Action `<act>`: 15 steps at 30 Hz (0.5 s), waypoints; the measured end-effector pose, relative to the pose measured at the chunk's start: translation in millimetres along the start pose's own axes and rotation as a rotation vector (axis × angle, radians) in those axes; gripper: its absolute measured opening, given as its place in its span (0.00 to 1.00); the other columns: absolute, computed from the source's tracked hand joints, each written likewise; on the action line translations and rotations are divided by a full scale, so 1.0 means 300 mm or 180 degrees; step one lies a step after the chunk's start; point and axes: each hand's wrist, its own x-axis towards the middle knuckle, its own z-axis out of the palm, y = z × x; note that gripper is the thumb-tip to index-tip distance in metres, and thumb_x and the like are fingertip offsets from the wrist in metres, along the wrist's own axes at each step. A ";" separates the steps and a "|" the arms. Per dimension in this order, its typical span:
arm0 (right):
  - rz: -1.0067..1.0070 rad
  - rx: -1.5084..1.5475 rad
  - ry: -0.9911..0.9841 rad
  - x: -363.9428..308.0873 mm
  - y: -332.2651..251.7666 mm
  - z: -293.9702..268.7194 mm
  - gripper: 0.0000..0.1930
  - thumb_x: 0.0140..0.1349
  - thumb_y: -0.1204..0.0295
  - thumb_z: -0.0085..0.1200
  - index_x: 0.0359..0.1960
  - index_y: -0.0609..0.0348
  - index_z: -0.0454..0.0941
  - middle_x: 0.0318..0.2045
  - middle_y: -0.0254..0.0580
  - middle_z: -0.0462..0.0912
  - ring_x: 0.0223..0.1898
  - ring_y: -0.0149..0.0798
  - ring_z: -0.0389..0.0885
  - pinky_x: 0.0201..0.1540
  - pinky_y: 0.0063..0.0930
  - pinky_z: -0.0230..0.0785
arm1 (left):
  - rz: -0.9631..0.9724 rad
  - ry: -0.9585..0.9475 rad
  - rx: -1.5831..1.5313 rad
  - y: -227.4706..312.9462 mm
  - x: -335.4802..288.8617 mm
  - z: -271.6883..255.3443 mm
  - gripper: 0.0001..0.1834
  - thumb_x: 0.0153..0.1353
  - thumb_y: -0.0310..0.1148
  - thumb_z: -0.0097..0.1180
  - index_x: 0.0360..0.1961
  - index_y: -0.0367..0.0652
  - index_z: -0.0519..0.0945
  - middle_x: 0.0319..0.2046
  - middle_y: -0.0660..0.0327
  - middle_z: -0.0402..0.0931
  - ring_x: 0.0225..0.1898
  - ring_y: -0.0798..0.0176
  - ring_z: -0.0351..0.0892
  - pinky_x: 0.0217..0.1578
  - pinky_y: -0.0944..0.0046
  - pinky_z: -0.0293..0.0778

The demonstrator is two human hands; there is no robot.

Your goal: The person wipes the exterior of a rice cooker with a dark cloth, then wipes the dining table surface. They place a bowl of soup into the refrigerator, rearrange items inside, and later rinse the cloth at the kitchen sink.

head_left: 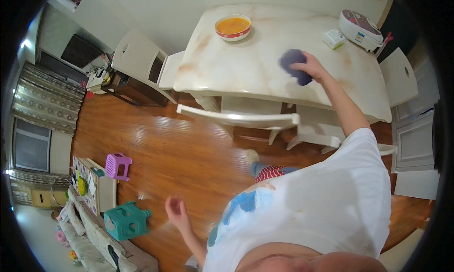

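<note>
Over the right half of the marble-patterned table [265, 59], my right hand [312, 68] is closed on a dark purple-blue cloth [291, 58]. The cloth is bunched and slightly blurred; whether it touches the tabletop I cannot tell. Down at the lower left, my left hand [178, 213] hangs in the air above the wooden floor, its fingers loosely bent and apart, with nothing in them. A white bowl with a red band [234, 37], filled with orange soup or liquid, stands near the table's far edge, left of the cloth.
A rice cooker [360, 31] and a small white-green packet [334, 38] sit at the table's far right. White chairs [236, 117] line the near side. A pink stool [118, 166], a green stool [126, 221] and a sofa [90, 239] are at left.
</note>
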 end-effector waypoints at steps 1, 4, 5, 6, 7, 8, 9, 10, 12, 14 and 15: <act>0.0047 -0.0428 0.0586 0.065 0.107 -0.069 0.22 0.47 0.69 0.66 0.45 0.60 0.78 0.37 0.37 0.83 0.35 0.32 0.80 0.41 0.28 0.74 | -0.0151 0.0022 0.0050 -0.056 0.021 -0.030 0.20 0.62 0.19 0.54 0.56 0.38 0.70 0.45 0.60 0.74 0.45 0.67 0.74 0.47 0.69 0.71; 0.0995 -0.2700 0.2027 0.187 0.421 -0.202 0.26 0.44 0.60 0.64 0.46 0.57 0.77 0.39 0.49 0.83 0.44 0.47 0.82 0.48 0.39 0.73 | -0.0716 0.0215 0.0614 -0.145 0.019 -0.088 0.19 0.61 0.22 0.57 0.54 0.37 0.72 0.40 0.60 0.75 0.42 0.67 0.75 0.45 0.69 0.72; 0.1468 -0.3059 0.1795 0.213 0.502 -0.215 0.25 0.46 0.60 0.62 0.47 0.57 0.76 0.40 0.51 0.82 0.45 0.52 0.80 0.50 0.42 0.72 | -0.1183 0.0227 0.0821 -0.147 0.025 -0.102 0.18 0.61 0.23 0.57 0.53 0.36 0.73 0.39 0.60 0.75 0.41 0.67 0.75 0.45 0.69 0.72; 0.1467 -0.3282 0.2309 0.245 0.579 -0.175 0.24 0.48 0.62 0.62 0.48 0.58 0.76 0.42 0.54 0.80 0.46 0.54 0.78 0.51 0.42 0.71 | -0.1064 0.0127 0.0812 -0.141 0.041 -0.112 0.18 0.60 0.23 0.58 0.53 0.36 0.73 0.38 0.60 0.76 0.41 0.67 0.75 0.44 0.70 0.72; 0.0953 -0.3478 0.2392 0.324 0.619 -0.136 0.26 0.48 0.65 0.61 0.51 0.57 0.74 0.46 0.52 0.78 0.48 0.55 0.76 0.53 0.43 0.70 | -0.1160 0.0109 0.0856 -0.126 0.063 -0.115 0.18 0.60 0.23 0.58 0.52 0.36 0.73 0.38 0.61 0.76 0.40 0.67 0.75 0.44 0.70 0.72; 0.0649 -0.3658 0.2381 0.384 0.641 -0.087 0.28 0.48 0.67 0.60 0.54 0.56 0.72 0.50 0.51 0.76 0.51 0.55 0.74 0.55 0.44 0.68 | -0.1227 0.0044 0.0829 -0.111 0.101 -0.108 0.18 0.60 0.23 0.58 0.52 0.36 0.73 0.37 0.61 0.76 0.39 0.67 0.75 0.43 0.70 0.72; 0.0309 -0.3606 0.2347 0.464 0.639 -0.029 0.26 0.49 0.67 0.61 0.52 0.58 0.73 0.48 0.52 0.77 0.49 0.55 0.75 0.54 0.45 0.68 | -0.1328 0.0104 0.0691 -0.096 0.151 -0.090 0.17 0.60 0.22 0.58 0.51 0.35 0.74 0.37 0.60 0.76 0.38 0.68 0.75 0.42 0.70 0.73; -0.0103 -0.3566 0.2296 0.550 0.623 0.053 0.24 0.49 0.67 0.61 0.50 0.59 0.74 0.45 0.53 0.78 0.47 0.54 0.76 0.53 0.46 0.67 | -0.1276 0.0041 0.0830 -0.076 0.205 -0.070 0.17 0.60 0.22 0.58 0.51 0.35 0.74 0.37 0.60 0.76 0.38 0.68 0.75 0.41 0.70 0.73; -0.0345 -0.3442 0.1905 0.691 0.559 0.266 0.19 0.49 0.70 0.59 0.44 0.58 0.76 0.42 0.50 0.80 0.45 0.54 0.76 0.50 0.47 0.67 | -0.1197 -0.0104 0.0796 -0.045 0.338 -0.004 0.16 0.60 0.22 0.58 0.50 0.35 0.75 0.37 0.60 0.77 0.38 0.68 0.75 0.41 0.70 0.74; -0.0587 -0.2897 0.1344 0.765 0.478 0.511 0.19 0.47 0.67 0.60 0.43 0.55 0.76 0.41 0.48 0.79 0.43 0.53 0.76 0.48 0.46 0.68 | -0.1002 -0.0386 0.1129 -0.012 0.473 0.075 0.15 0.60 0.22 0.58 0.49 0.34 0.75 0.37 0.59 0.77 0.38 0.68 0.76 0.41 0.69 0.74; -0.0865 -0.2765 0.1052 0.764 0.444 0.626 0.21 0.46 0.65 0.62 0.43 0.54 0.76 0.43 0.48 0.78 0.43 0.52 0.75 0.47 0.47 0.69 | -0.0911 -0.0518 0.1198 0.000 0.538 0.120 0.15 0.60 0.22 0.58 0.49 0.34 0.75 0.37 0.59 0.78 0.38 0.68 0.76 0.41 0.69 0.74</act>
